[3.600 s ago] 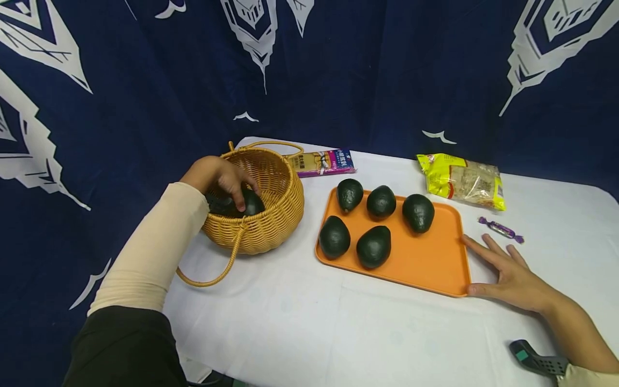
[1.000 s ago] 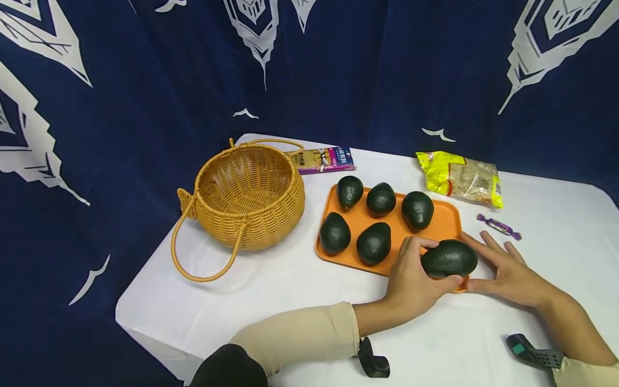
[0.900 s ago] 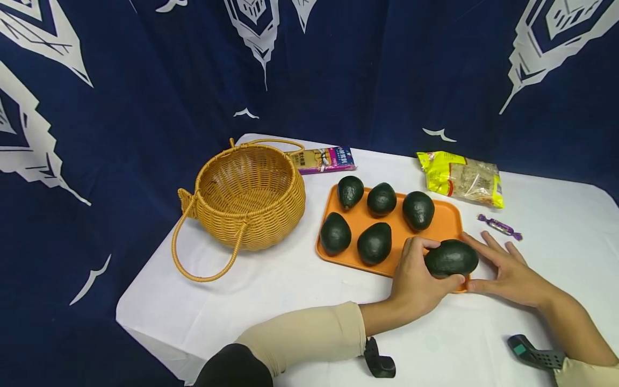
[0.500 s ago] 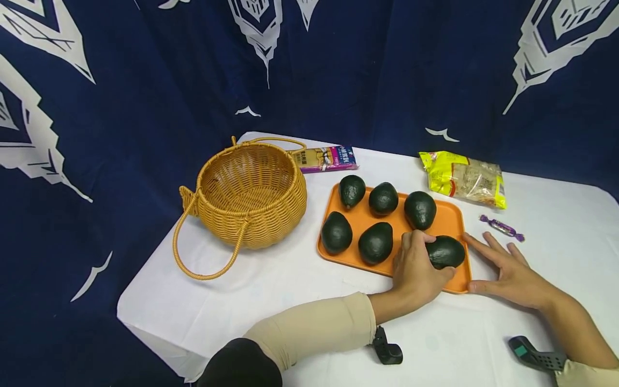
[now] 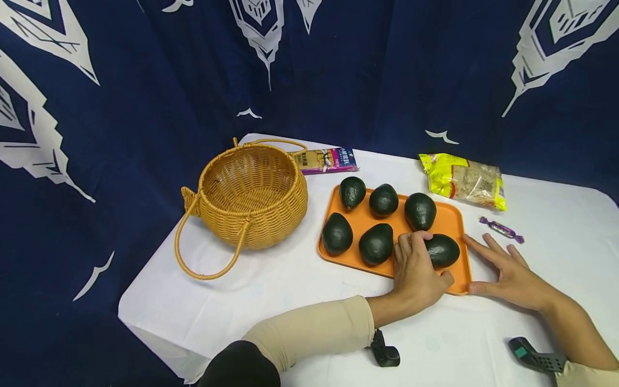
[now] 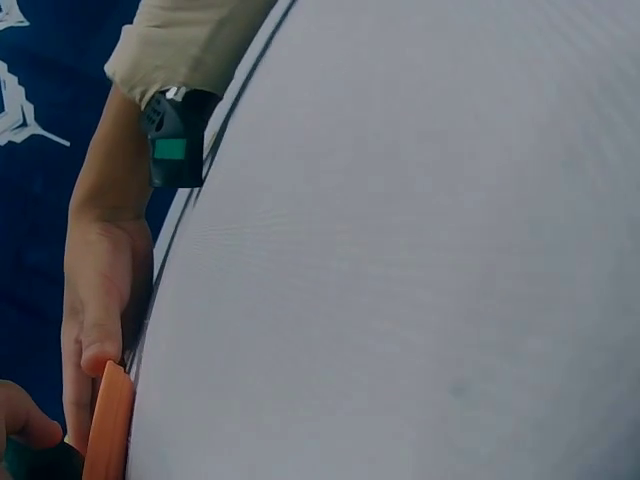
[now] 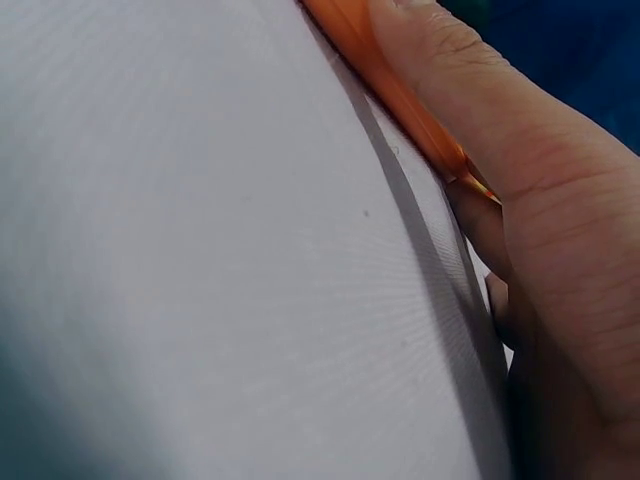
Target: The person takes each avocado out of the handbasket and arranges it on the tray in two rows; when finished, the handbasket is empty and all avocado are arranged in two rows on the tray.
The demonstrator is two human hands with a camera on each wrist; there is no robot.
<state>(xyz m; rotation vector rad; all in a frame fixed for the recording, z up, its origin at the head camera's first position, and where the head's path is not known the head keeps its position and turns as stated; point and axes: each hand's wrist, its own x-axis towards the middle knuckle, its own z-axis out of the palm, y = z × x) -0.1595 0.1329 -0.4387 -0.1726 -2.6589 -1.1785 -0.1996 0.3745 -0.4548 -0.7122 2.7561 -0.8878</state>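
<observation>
In the head view, a dark green avocado [image 5: 443, 251] lies at the front right of an orange tray [image 5: 454, 282]. My left hand [image 5: 417, 270] is at its left end, index finger close against it and thumb slightly apart below. Several more avocados [image 5: 376, 244] sit on the tray to the left and behind. My right hand [image 5: 512, 279] touches the tray's right edge with thumb and index finger, fingers spread. In the right wrist view, the thumb [image 7: 470, 90] lies along the tray rim [image 7: 400, 95]. The left wrist view shows the left thumb [image 6: 30, 420] close over an avocado [image 6: 45, 462].
A wicker basket [image 5: 290, 215] with nothing in it stands left of the tray, one handle hanging forward. Behind it lies a purple-and-yellow packet [image 5: 329, 160]. A yellow bag [image 5: 464, 180] and a purple wrapped candy [image 5: 501, 229] lie at the back right on the white-covered table [image 5: 290, 290].
My left hand has come from the basket with an avocado, lowered it onto the tray's front right, and its thumb has parted from it. My right hand has stayed at the tray edge.
</observation>
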